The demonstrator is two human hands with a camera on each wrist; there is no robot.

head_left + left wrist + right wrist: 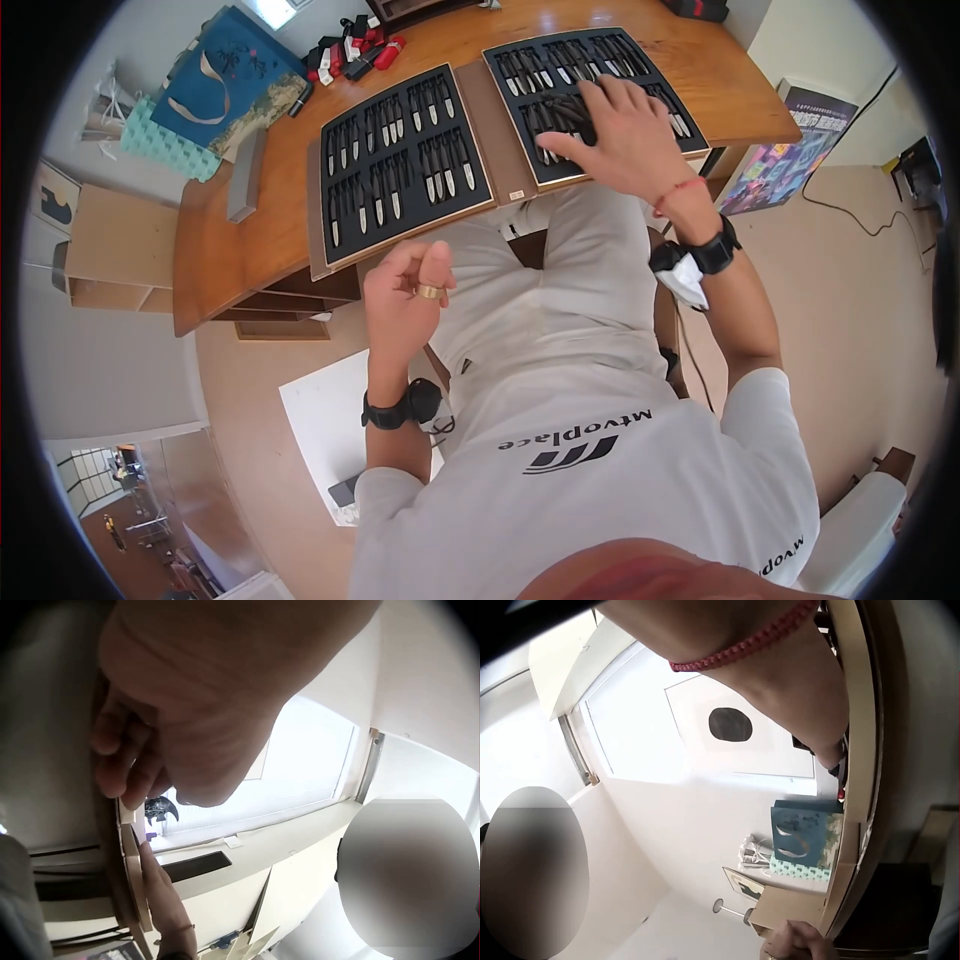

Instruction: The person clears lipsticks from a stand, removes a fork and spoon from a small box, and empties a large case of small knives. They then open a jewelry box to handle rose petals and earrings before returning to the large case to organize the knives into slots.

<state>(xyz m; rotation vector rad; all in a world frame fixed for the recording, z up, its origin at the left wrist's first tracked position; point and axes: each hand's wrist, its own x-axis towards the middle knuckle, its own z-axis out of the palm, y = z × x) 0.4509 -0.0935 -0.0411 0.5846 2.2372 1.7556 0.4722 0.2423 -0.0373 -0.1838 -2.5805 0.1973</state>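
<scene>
A wide brown case lies open on the desk, with a left tray (408,150) and a right tray (588,165) of dark foam. Rows of slim, dark-handled pieces with silvery blade-like ends (439,178) fill both. My right hand (632,140) reaches over the right tray, thumb out and fingers spread. Beneath its palm several dark pieces (562,112) lie bunched at an angle, partly hidden by the hand. My left hand (405,300) hovers by the left tray's near edge, its ringed fingers loosely curled and nothing visible in them.
Behind the trays on the wooden desk (270,235) lies a pile of red, black and white items (350,50). A blue gift bag (225,80), a mint-green box (165,140) and a long grey box (246,175) stand at the left. A colourful printed box (790,150) stands beyond the right end.
</scene>
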